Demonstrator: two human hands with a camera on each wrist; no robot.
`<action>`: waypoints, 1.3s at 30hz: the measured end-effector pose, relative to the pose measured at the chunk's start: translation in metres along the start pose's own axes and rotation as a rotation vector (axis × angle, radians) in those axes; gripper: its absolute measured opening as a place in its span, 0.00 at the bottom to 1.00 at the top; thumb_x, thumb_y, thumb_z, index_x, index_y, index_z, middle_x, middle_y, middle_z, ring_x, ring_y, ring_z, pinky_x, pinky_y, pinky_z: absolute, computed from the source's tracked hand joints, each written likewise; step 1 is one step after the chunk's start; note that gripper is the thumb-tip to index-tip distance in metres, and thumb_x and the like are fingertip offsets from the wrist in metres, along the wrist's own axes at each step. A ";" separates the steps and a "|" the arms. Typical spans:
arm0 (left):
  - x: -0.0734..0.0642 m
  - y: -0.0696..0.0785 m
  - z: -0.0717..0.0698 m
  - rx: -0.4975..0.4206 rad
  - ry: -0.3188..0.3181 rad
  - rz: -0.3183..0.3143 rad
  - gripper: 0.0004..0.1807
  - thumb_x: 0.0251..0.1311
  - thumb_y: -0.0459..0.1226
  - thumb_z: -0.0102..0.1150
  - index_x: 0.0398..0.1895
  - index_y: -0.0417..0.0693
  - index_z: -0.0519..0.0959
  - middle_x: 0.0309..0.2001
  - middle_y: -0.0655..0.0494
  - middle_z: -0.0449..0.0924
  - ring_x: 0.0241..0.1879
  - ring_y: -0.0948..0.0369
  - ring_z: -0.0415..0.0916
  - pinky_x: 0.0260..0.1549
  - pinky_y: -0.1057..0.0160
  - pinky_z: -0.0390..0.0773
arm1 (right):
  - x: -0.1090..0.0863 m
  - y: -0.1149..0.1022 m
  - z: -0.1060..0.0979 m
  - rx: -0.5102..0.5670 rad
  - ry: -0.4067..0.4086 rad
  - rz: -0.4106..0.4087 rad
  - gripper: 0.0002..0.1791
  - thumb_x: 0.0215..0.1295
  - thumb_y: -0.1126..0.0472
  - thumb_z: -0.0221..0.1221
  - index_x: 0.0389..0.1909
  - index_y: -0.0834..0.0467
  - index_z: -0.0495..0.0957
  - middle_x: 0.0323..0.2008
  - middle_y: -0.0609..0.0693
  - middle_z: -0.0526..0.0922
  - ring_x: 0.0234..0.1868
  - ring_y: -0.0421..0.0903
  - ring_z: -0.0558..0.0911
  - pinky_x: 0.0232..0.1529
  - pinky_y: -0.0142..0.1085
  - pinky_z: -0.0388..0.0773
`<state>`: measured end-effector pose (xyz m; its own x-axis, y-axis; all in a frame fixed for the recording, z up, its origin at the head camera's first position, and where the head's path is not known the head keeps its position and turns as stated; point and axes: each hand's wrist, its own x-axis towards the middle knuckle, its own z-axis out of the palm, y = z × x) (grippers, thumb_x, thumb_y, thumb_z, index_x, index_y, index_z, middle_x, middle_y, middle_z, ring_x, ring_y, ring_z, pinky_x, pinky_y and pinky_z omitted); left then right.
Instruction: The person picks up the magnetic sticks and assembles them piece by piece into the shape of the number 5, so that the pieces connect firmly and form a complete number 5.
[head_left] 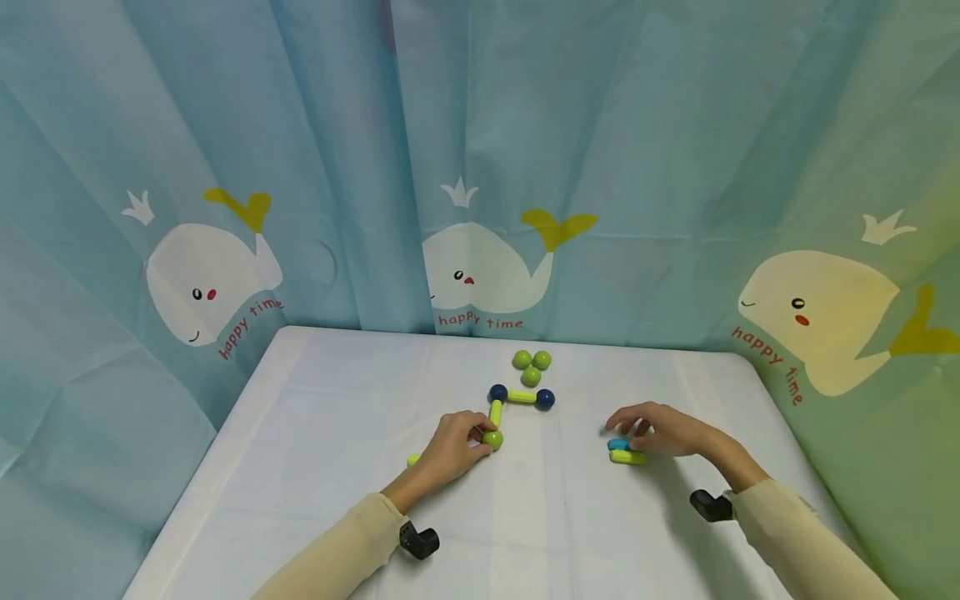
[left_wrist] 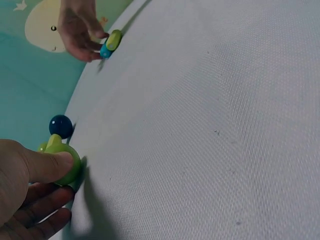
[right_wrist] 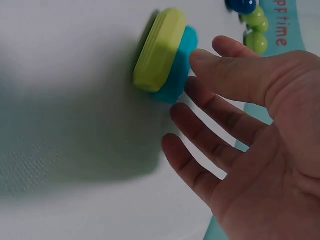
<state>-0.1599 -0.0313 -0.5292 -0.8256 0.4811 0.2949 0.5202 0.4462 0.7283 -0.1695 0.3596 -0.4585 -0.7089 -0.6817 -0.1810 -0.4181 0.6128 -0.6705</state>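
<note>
My left hand pinches a light green ball between thumb and fingers. That ball sits at the near end of a yellow-green rod, whose far end meets a dark blue ball. A second yellow-green rod runs from there to another dark blue ball. Over on the right, my right hand hovers by a blue rod with its fingers spread and loosely bent. Its thumb tip lies at the blue rod's edge; whether they touch I cannot tell. A yellow-green rod lies alongside the blue one.
Three green balls cluster toward the back of the white table. Part of a yellow-green piece shows behind my left wrist. A blue curtain with whale prints hangs along the table's back edge.
</note>
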 end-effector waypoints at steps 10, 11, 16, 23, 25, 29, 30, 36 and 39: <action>0.000 0.002 -0.001 0.001 -0.005 -0.019 0.14 0.56 0.26 0.74 0.45 0.40 0.85 0.41 0.51 0.86 0.38 0.60 0.84 0.41 0.62 0.84 | 0.003 0.008 0.002 0.051 -0.028 0.001 0.16 0.67 0.74 0.61 0.54 0.66 0.81 0.45 0.58 0.84 0.44 0.56 0.81 0.45 0.39 0.81; 0.000 0.002 -0.001 0.001 -0.004 -0.019 0.14 0.56 0.26 0.74 0.45 0.40 0.85 0.41 0.51 0.86 0.38 0.60 0.84 0.41 0.62 0.84 | 0.004 0.009 0.002 0.051 -0.027 0.000 0.15 0.67 0.74 0.61 0.54 0.66 0.82 0.44 0.58 0.84 0.44 0.55 0.81 0.45 0.39 0.81; 0.000 0.001 0.000 0.006 0.001 -0.024 0.13 0.56 0.27 0.74 0.45 0.42 0.85 0.41 0.52 0.86 0.37 0.62 0.84 0.41 0.62 0.83 | 0.006 0.010 0.003 0.052 -0.027 0.016 0.13 0.67 0.74 0.61 0.51 0.64 0.83 0.40 0.55 0.84 0.40 0.48 0.80 0.42 0.37 0.81; 0.000 0.000 0.000 0.005 0.001 -0.025 0.13 0.56 0.27 0.74 0.45 0.42 0.85 0.41 0.53 0.85 0.37 0.62 0.84 0.41 0.64 0.82 | 0.008 0.006 0.006 0.049 -0.036 0.096 0.13 0.67 0.74 0.62 0.50 0.63 0.84 0.40 0.52 0.84 0.41 0.48 0.80 0.43 0.37 0.80; 0.000 0.000 0.001 0.004 0.000 -0.028 0.13 0.57 0.27 0.74 0.45 0.42 0.85 0.41 0.52 0.85 0.38 0.62 0.84 0.41 0.65 0.82 | 0.007 0.005 0.006 0.032 -0.035 0.104 0.13 0.67 0.74 0.62 0.50 0.63 0.84 0.41 0.51 0.85 0.41 0.47 0.80 0.43 0.37 0.80; 0.000 0.002 0.000 0.001 0.001 -0.031 0.13 0.57 0.27 0.74 0.45 0.42 0.85 0.41 0.52 0.85 0.38 0.62 0.84 0.41 0.64 0.82 | 0.007 0.003 0.007 0.000 -0.034 0.113 0.12 0.66 0.73 0.62 0.48 0.62 0.85 0.40 0.49 0.85 0.40 0.44 0.80 0.42 0.36 0.80; 0.000 0.001 0.001 0.002 0.002 -0.031 0.13 0.57 0.27 0.74 0.45 0.42 0.85 0.41 0.53 0.85 0.38 0.62 0.84 0.41 0.64 0.82 | 0.007 0.003 0.007 -0.007 -0.034 0.113 0.12 0.66 0.73 0.62 0.48 0.61 0.85 0.40 0.48 0.85 0.40 0.43 0.79 0.42 0.36 0.79; 0.000 0.000 0.001 0.005 0.001 -0.032 0.13 0.56 0.27 0.74 0.44 0.42 0.85 0.41 0.53 0.85 0.38 0.62 0.84 0.41 0.64 0.82 | 0.008 0.000 0.005 -0.037 -0.023 0.104 0.11 0.67 0.71 0.62 0.47 0.58 0.85 0.39 0.47 0.85 0.40 0.42 0.80 0.41 0.36 0.79; 0.000 0.000 0.001 0.010 0.002 -0.037 0.13 0.56 0.27 0.74 0.44 0.42 0.85 0.41 0.53 0.85 0.38 0.62 0.84 0.41 0.64 0.82 | 0.008 -0.005 0.001 -0.053 0.000 0.103 0.11 0.67 0.70 0.63 0.48 0.59 0.85 0.41 0.48 0.86 0.42 0.45 0.82 0.42 0.37 0.80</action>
<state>-0.1596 -0.0304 -0.5296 -0.8446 0.4630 0.2690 0.4914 0.4708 0.7327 -0.1724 0.3511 -0.4574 -0.7494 -0.6143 -0.2471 -0.3727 0.6997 -0.6095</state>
